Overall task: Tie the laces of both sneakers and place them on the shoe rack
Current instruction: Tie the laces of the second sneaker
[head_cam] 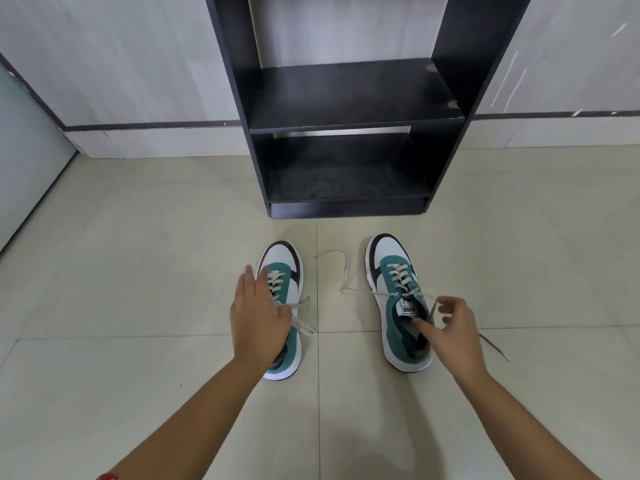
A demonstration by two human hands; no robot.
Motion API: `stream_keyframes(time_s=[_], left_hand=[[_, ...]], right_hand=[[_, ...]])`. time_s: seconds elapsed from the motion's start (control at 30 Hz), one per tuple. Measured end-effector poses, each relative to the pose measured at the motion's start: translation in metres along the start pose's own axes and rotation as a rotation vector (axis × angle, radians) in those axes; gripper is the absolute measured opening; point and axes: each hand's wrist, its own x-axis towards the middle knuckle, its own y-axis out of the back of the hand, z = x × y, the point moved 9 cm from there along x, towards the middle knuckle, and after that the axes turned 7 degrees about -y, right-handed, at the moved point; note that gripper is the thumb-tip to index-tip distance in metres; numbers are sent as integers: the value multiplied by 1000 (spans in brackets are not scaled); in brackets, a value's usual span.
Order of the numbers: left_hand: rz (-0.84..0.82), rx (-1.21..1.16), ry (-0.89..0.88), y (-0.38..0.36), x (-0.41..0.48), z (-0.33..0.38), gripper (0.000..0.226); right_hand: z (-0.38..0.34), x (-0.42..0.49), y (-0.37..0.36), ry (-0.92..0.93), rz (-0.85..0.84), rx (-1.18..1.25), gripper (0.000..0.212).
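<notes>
Two teal, white and black sneakers stand on the tiled floor, toes toward the rack. The left sneaker [286, 271] is partly covered by my left hand [258, 315], which hovers flat over its laces with fingers spread, holding nothing. Its grey lace ends lie loose to the right. On the right sneaker [394, 289], my right hand [453, 332] pinches one lace [427, 301] near the tongue. The other lace end [343, 271] trails loose across the floor between the shoes. The black shoe rack [349, 112] stands just beyond, both shelves bare.
A white panelled wall with a dark stripe [138, 125] runs behind the rack. A pale door or panel [27, 161] is at the far left. Beige floor tiles [138, 254] surround the shoes.
</notes>
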Motion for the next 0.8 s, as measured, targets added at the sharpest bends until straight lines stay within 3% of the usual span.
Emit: stream_keyframes(time_s=[0.1,0.23,0.43,0.63,0.8], left_hand=[[56,-68,-268,-6,-5,40,50],[-133,-220,-317,-37,-21,63,34],[-398,-200,-420,-71,-31,80,50],[-242,56,-503,-66,-19,87,31],[-194,192,-544,-65,-11,97,20]], right_hand=[[9,-2,-16,-109,-121,20,52],[1,-23,-32,-72,-120,33,43],[1,-46,-60,-24,-251,2,34],[-38,-33,-40,255,-121,-241,19],[-58,-27,-42,391,-78,-399,18]])
